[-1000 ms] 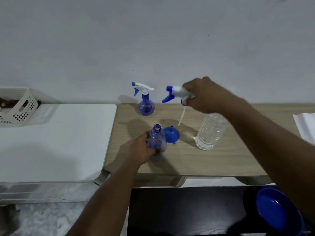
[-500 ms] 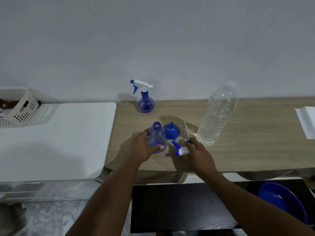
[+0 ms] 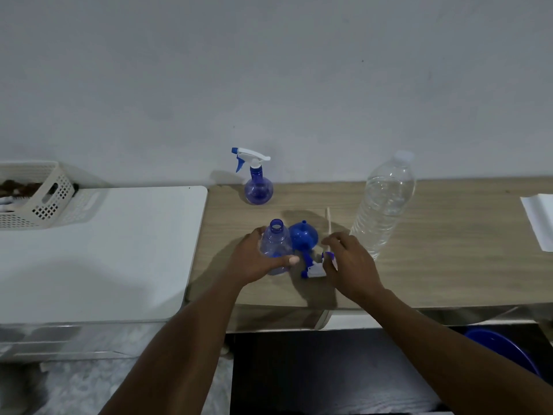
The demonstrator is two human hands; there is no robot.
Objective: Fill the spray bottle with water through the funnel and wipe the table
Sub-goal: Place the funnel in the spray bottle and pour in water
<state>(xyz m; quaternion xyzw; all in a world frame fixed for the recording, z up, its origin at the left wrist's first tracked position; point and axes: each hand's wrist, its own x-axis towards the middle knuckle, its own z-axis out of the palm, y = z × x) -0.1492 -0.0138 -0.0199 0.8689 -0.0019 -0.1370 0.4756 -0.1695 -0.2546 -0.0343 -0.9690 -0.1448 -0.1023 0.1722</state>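
Observation:
A clear blue spray bottle (image 3: 275, 241) with its neck uncapped stands upright on the wooden table (image 3: 434, 265). My left hand (image 3: 254, 262) is wrapped around its body. Right beside it, a blue funnel (image 3: 303, 236) lies mouth down, spout up. The white and blue spray head (image 3: 314, 269) lies on the table in front of the funnel, its thin dip tube running away from me. My right hand (image 3: 350, 265) hovers just right of the spray head with fingers apart, touching or nearly touching its collar. A large clear water bottle (image 3: 386, 202), capped, stands to the right.
A second spray bottle (image 3: 258, 187), complete with trigger, stands by the wall. A white cloth or paper (image 3: 538, 217) lies at the right edge. A white surface (image 3: 104, 250) with a perforated basket (image 3: 39, 199) adjoins on the left. A blue basin (image 3: 502, 348) sits below right.
My right hand carried the spray head from above the water bottle down to the table in front of the funnel, and its fingers have loosened. The left hand kept hold of the bottle.

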